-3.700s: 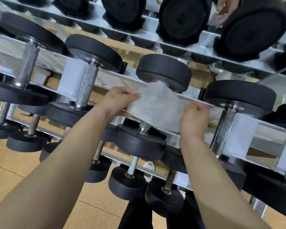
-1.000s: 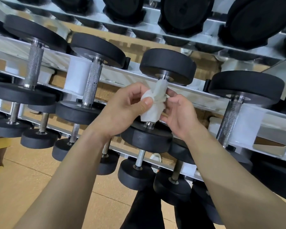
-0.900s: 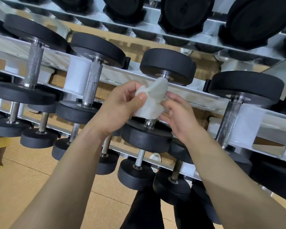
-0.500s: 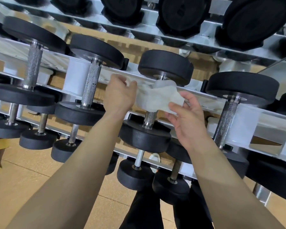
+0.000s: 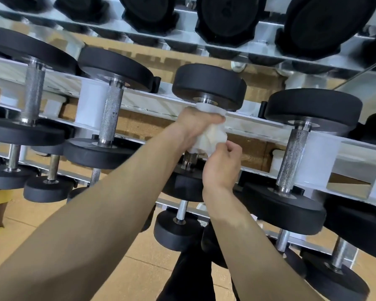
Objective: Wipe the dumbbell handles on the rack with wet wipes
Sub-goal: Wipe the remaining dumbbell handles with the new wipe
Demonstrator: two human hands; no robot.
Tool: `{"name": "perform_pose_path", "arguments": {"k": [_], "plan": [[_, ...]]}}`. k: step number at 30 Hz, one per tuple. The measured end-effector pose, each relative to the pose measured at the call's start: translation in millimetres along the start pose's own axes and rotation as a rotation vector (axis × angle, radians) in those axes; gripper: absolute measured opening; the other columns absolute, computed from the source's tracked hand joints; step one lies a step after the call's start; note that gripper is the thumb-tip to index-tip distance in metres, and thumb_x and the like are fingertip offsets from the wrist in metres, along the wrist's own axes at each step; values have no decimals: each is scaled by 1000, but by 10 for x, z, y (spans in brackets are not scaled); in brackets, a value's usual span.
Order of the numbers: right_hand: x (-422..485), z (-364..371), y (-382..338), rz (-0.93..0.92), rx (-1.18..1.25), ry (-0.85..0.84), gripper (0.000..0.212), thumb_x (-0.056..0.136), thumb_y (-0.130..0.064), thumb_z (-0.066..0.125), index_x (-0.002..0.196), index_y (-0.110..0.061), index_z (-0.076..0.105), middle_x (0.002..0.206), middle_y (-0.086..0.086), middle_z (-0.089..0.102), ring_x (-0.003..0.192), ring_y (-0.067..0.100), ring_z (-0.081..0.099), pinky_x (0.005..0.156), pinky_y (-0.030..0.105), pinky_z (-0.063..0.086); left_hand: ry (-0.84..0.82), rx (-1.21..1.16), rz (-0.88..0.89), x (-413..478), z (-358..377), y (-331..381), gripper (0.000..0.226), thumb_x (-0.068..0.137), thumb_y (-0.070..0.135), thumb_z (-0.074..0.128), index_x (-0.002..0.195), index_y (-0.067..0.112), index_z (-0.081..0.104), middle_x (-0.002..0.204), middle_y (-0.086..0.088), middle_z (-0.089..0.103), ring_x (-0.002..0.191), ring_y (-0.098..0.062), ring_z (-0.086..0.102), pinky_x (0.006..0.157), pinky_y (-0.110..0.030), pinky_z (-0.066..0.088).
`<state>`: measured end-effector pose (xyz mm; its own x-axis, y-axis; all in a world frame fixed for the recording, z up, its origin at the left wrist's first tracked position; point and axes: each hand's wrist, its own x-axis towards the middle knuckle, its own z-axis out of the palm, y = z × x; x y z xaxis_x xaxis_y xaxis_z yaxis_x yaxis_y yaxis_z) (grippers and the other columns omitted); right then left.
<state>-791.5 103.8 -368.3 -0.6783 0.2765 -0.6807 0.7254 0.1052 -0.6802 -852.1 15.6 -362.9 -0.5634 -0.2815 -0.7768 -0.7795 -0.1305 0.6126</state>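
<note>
A black dumbbell [image 5: 208, 85] lies across the middle shelf of the white rack [image 5: 254, 127]. A white wet wipe [image 5: 212, 137] is bunched around its metal handle and hides most of it; a short bare stretch of handle [image 5: 188, 158] shows below. My left hand [image 5: 193, 123] grips the wipe-covered handle near the upper weight. My right hand [image 5: 223, 164] pinches the lower edge of the wipe with curled fingers.
Neighbouring dumbbells with knurled steel handles sit on the same shelf, one to the left [image 5: 110, 118] and one to the right [image 5: 292, 159]. Bigger black dumbbells [image 5: 226, 16] fill the top shelf, smaller ones [image 5: 178, 231] the bottom shelf. Below is tan flooring [image 5: 143, 263].
The wipe, spread between both hands half a second ago, is now bunched round the handle. My left hand has closed round it and my right hand has dropped to its lower edge.
</note>
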Motion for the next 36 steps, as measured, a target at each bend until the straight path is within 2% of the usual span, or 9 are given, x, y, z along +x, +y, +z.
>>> {"name": "perform_pose_path", "arguments": {"k": [8,12,16,21,24,26,30,32,36], "plan": [[-9,-5,26,-26,-13,50,15,100,-26,43,96,-38,50,102,-10,59,92,15,57,81,38,45,-209,-195,20,159,-86,-38,28,81,18,82,104,9,68,78,-6,70,73,-22,70,62,-31,56],[-29,-6,10,-21,-11,53,14,101,-28,41,99,-35,53,103,-9,59,93,14,55,79,36,41,-214,105,8,110,-152,-158,44,73,19,87,110,2,70,95,-13,77,88,-29,75,78,-40,62],[-49,-17,-5,-26,-21,43,12,102,-28,40,104,-32,52,108,-6,58,97,17,54,80,36,39,-208,294,41,7,-216,-277,34,79,25,85,105,10,70,100,-11,76,94,-24,72,81,-32,58],[-48,-20,-10,-43,-61,10,12,101,-30,41,106,-35,50,109,-7,59,97,15,55,78,36,40,-280,809,250,-139,-454,-281,27,100,50,54,96,24,61,89,6,66,83,-11,60,72,-20,45],[-33,3,-10,-50,-84,27,13,101,-30,40,105,-36,51,110,-8,59,100,18,57,83,39,46,-229,974,326,-206,-604,-329,34,106,41,43,85,18,58,77,4,59,74,-16,53,67,-21,40],[-37,-7,-12,-51,-89,32,16,101,-29,39,108,-35,52,112,-8,59,102,18,57,83,38,45,-115,852,330,-190,-661,-370,34,106,30,48,82,11,63,72,3,60,71,-19,54,62,-19,41],[-44,-34,-45,-97,-168,-68,38,105,-30,35,140,-37,49,131,-13,54,119,12,49,93,34,36,-63,301,243,-112,-621,-419,16,94,21,56,95,16,71,91,-6,74,92,-27,70,92,-44,58],[-29,-45,-74,-131,-211,-177,43,107,-36,34,149,-36,43,125,-18,49,117,6,42,93,33,32,-88,106,159,-105,-554,-393,16,97,20,53,98,14,69,87,-3,75,86,-24,71,81,-38,58],[63,-101,-94,-254,-250,-349,39,105,-52,41,117,-22,64,100,-12,66,92,6,61,74,25,42,-133,5,59,-109,-527,-348,18,103,22,51,105,10,64,87,-4,72,79,-17,69,71,-29,56]]}}
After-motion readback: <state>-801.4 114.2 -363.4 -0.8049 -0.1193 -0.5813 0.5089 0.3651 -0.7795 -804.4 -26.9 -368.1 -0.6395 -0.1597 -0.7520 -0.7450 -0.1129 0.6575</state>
